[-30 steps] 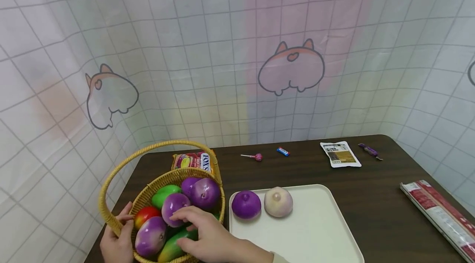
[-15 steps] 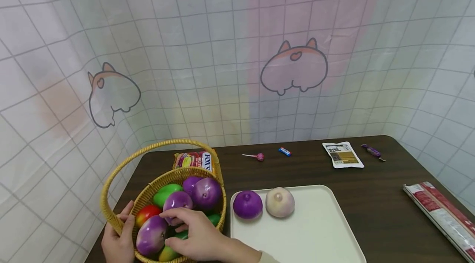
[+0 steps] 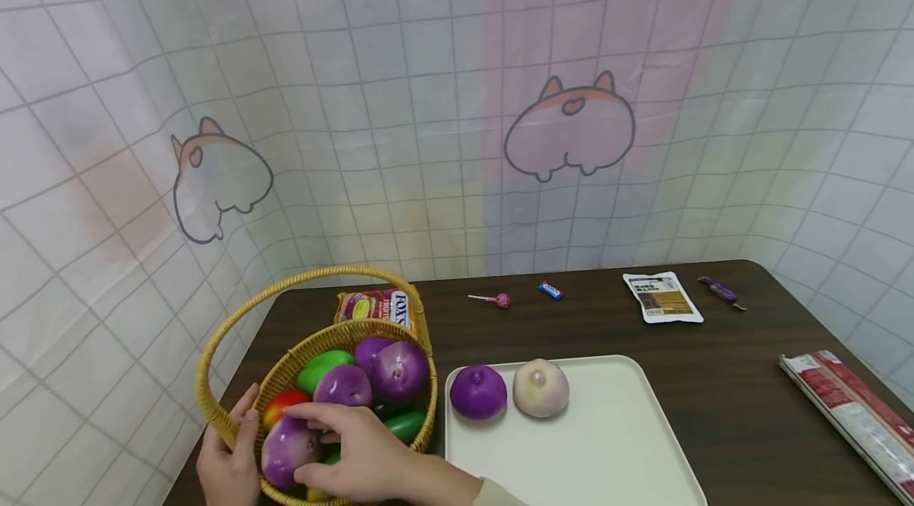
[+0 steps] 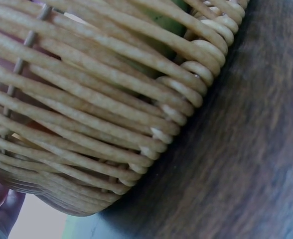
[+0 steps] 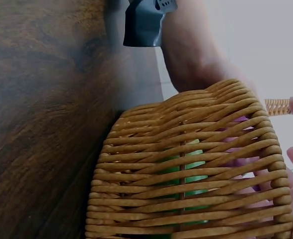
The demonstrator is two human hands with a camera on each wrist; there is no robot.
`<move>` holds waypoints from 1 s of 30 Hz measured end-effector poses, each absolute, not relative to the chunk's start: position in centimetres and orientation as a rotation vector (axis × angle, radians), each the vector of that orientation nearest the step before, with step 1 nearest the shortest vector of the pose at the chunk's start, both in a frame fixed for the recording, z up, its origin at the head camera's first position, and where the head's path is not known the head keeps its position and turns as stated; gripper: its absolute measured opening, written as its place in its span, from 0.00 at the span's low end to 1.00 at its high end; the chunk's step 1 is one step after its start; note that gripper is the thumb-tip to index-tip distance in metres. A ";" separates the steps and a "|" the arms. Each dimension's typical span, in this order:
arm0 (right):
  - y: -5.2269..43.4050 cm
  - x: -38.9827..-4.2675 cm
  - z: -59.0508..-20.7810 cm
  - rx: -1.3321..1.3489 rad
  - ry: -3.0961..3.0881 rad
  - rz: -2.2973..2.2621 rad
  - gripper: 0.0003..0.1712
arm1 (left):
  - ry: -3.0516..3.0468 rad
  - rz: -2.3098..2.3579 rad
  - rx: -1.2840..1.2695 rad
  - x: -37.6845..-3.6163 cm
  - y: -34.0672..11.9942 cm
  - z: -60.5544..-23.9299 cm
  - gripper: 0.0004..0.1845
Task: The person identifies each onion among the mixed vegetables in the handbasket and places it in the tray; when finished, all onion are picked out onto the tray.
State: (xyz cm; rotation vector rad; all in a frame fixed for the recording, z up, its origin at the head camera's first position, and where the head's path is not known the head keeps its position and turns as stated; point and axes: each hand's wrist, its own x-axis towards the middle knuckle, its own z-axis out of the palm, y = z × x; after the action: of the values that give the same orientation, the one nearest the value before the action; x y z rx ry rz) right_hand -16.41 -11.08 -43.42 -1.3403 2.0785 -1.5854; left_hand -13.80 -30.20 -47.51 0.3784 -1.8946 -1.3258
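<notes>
Your right hand point(image 3: 357, 454) lies curled over a purple fruit point(image 3: 287, 450) at the near left of the basket point(image 3: 421, 411), thumb under and fingers on top, cupping it. Your left hand point(image 3: 227, 468) grips the basket's near-left rim. The fruit looks smooth and glossy, probably a light, firm toy, so it may slip: take it around its widest part, not by the fingertips. Other fruits crowd it, so it could jostle them as it comes up
</notes>
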 end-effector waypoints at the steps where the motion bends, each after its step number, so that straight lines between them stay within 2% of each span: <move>1: -11.2 -16.4 -43.4 -1.365 2.115 -1.544 0.34 | -1.891 -1.327 0.377 -13.8 -30.2 -47.5 0.13; 7: -12.2 -16.4 -43.2 -1.522 2.309 -1.236 0.42 | -1.888 -1.357 0.394 -13.6 -30.3 -47.3 0.13; 13: -12.7 -16.4 -43.2 -1.497 2.327 -1.157 0.47 | -1.894 -1.399 0.419 -13.7 -30.3 -47.3 0.14; 22: -12.8 -17.1 -43.6 -1.387 2.355 -1.171 0.39 | -1.898 -1.338 0.380 -13.9 -30.5 -47.7 0.13; 30: -13.0 -17.2 -43.4 -1.304 2.370 -1.146 0.40 | -1.894 -1.327 0.382 -13.9 -30.4 -47.7 0.13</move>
State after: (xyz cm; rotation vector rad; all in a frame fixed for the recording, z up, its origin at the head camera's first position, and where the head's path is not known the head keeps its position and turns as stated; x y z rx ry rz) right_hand -17.18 -12.95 -43.41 -1.3039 2.3701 -1.1462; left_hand -13.91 -30.45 -47.69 0.3815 -1.8939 -1.3266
